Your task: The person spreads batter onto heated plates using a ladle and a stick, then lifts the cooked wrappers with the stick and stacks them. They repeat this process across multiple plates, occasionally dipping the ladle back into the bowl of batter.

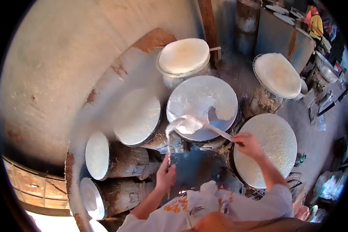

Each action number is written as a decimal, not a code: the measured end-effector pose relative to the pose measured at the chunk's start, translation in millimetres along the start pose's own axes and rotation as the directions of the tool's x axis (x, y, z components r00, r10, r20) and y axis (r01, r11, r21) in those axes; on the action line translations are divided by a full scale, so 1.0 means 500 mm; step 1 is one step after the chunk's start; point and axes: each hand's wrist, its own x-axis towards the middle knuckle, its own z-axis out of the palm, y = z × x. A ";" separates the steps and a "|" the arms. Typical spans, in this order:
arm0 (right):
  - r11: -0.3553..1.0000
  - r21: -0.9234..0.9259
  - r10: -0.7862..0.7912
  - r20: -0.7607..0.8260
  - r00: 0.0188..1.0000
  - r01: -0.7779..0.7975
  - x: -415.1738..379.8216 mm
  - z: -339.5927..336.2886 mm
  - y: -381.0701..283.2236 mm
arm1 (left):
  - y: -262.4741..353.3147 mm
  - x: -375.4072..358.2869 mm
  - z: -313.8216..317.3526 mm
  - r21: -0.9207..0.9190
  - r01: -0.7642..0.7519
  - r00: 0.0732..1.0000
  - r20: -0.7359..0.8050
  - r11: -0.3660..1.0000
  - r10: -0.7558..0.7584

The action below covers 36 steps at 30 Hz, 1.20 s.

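Observation:
My left hand (pixel 165 177) is closed around the upright handle of a batter-coated ladle (pixel 168 141), whose curved upper end reaches the near left of the central round griddle (pixel 224 89). My right hand (pixel 246 144) grips a flat pale spatula (pixel 219 132) that slants left across the griddle's near edge. The ladle and spatula meet at a lump of white batter (pixel 191 124) above the griddle. Behind the lump, a white layer covers much of the plate, with a bare bluish patch at the front right. Exactly what the batter rests on is hidden.
Round plates with a pale layer stand left (pixel 137 116) and right (pixel 266 150). Two white cloth-topped pots, one at the back (pixel 184 56) and one at right (pixel 277 75), release steam. Smaller discs (pixel 97 155) lean at far left. A person (pixel 316 26) stands at back right.

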 end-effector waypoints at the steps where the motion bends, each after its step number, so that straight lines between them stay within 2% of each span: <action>1: 0.877 0.379 0.348 -0.078 0.934 -0.295 -0.009 0.033 -0.074 | 0.012 -0.003 -0.030 -0.050 -0.064 0.998 -0.005 0.997 0.063; 2: 0.675 0.628 0.514 -0.022 0.857 -0.388 0.007 0.088 -0.143 | 0.026 -0.005 -0.059 -0.099 -0.127 0.992 -0.010 0.987 0.127; 3: 0.421 0.779 0.579 0.162 0.799 -0.464 0.065 0.154 -0.218 | 0.060 0.003 -0.084 -0.238 -0.177 0.983 -0.002 0.955 0.182; 4: 0.236 0.840 0.599 0.270 0.754 -0.488 0.118 0.231 -0.274 | 0.073 0.011 -0.104 -0.341 -0.182 0.981 -0.004 0.922 0.192; 5: 0.131 0.873 0.609 0.303 0.733 -0.470 0.176 0.333 -0.303 | 0.088 0.029 -0.121 -0.443 -0.204 0.974 -0.003 0.873 0.226; 7: 0.091 0.944 0.661 0.182 0.728 -0.318 0.265 0.571 -0.279 | 0.093 0.027 -0.172 -0.559 -0.201 0.965 0.026 0.804 0.260; 10: -0.107 0.983 0.750 0.177 0.637 -0.147 0.281 0.646 -0.334 | 0.080 0.004 -0.241 -0.619 -0.160 0.964 0.070 0.769 0.257; 11: -0.139 0.981 0.817 0.192 0.544 -0.137 0.248 0.651 -0.355 | 0.072 -0.008 -0.267 -0.624 -0.145 0.966 0.077 0.768 0.246; 13: -0.123 0.992 0.806 0.118 0.580 -0.031 0.146 0.640 -0.388 | 0.063 -0.020 -0.304 -0.623 -0.125 0.961 0.117 0.772 0.250; 15: -0.057 0.996 0.863 0.082 0.499 -0.066 0.091 0.598 -0.414 | 0.065 -0.021 -0.323 -0.622 -0.105 0.957 0.149 0.776 0.249; 17: -0.010 0.998 0.927 0.030 0.374 -0.055 0.079 0.561 -0.398 | 0.058 -0.017 -0.330 -0.620 -0.088 0.956 0.167 0.780 0.240; 19: 0.117 0.993 0.937 -0.099 0.334 -0.033 0.093 0.519 -0.372 | 0.061 -0.013 -0.322 -0.612 -0.094 0.949 0.183 0.786 0.255; 21: 0.182 0.982 0.936 -0.155 0.315 -0.058 0.125 0.475 -0.354 | 0.066 -0.014 -0.322 -0.581 -0.079 0.949 0.206 0.810 0.240; 22: 0.168 0.986 0.927 -0.156 0.342 -0.005 0.134 0.472 -0.330 | 0.069 -0.010 -0.317 -0.568 -0.089 0.939 0.226 0.818 0.260; 24: 0.349 0.909 0.863 -0.218 0.455 -0.228 0.089 0.522 -0.328 | 0.068 -0.002 -0.303 -0.534 -0.072 0.941 0.245 0.842 0.235; 26: 0.318 0.872 0.851 -0.088 0.518 -0.373 0.033 0.545 -0.360 | 0.070 0.022 -0.278 -0.525 -0.095 0.927 0.263 0.845 0.268; 27: 0.166 0.886 0.860 0.085 0.503 -0.433 -0.015 0.528 -0.398 | 0.081 0.035 -0.263 -0.516 -0.103 0.915 0.286 0.850 0.284; 29: 0.117 0.869 0.938 0.063 0.341 -0.481 -0.070 0.441 -0.399 | 0.090 0.048 -0.232 -0.499 -0.095 0.902 0.322 0.861 0.286; 30: 0.115 0.879 0.939 0.057 0.340 -0.464 -0.070 0.387 -0.398 | 0.096 0.059 -0.210 -0.499 -0.082 0.888 0.357 0.863 0.291; 32: 0.112 0.905 0.929 0.051 0.366 -0.410 -0.072 0.340 -0.306 | 0.105 0.073 -0.154 -0.485 -0.009 0.885 0.404 0.874 0.233; 33: 0.166 0.888 0.925 0.009 0.379 -0.428 -0.058 0.319 -0.260 | 0.106 0.082 -0.120 -0.482 0.014 0.884 0.416 0.876 0.214; 35: 0.151 0.903 0.926 0.013 0.376 -0.402 0.003 0.257 -0.218 | 0.107 0.099 -0.062 -0.481 0.016 0.844 0.477 0.877 0.246; 36: 0.242 0.842 0.922 -0.044 0.385 -0.483 0.031 0.245 -0.185 | 0.104 0.105 -0.032 -0.487 0.034 0.841 0.486 0.873 0.238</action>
